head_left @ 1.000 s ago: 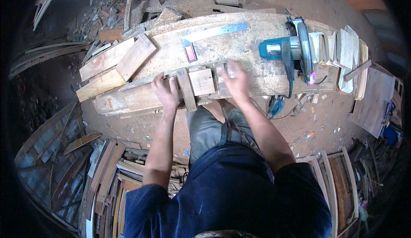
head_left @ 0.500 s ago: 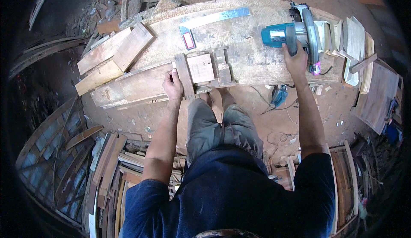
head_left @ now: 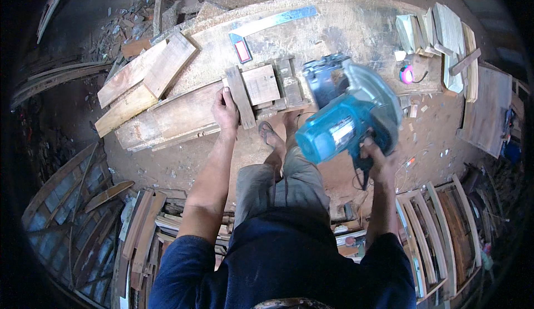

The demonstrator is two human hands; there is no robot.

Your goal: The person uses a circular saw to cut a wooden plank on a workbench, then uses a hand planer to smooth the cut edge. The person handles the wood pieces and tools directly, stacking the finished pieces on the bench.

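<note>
My right hand grips the rear handle of a teal circular saw, holding it up off the bench in front of my right leg. The saw is tilted and somewhat blurred; its metal base plate points away from me. My left hand is closed at the left edge of a short wooden crosspiece, its thumb against the strip; some fingers are hidden. That strip lies across a long board along the bench's near side. A small square-ended block sits right of the crosspiece.
A metal try square lies on the dusty workbench. Loose planks are at the left, stacked wood pieces at the right. A small pink-lit round object rests near the right end. Timber racks stand beside me.
My right hand has lifted the circular saw off the bench's right side and brought it left and toward me, turning it. My left hand stays beside the crosspiece.
</note>
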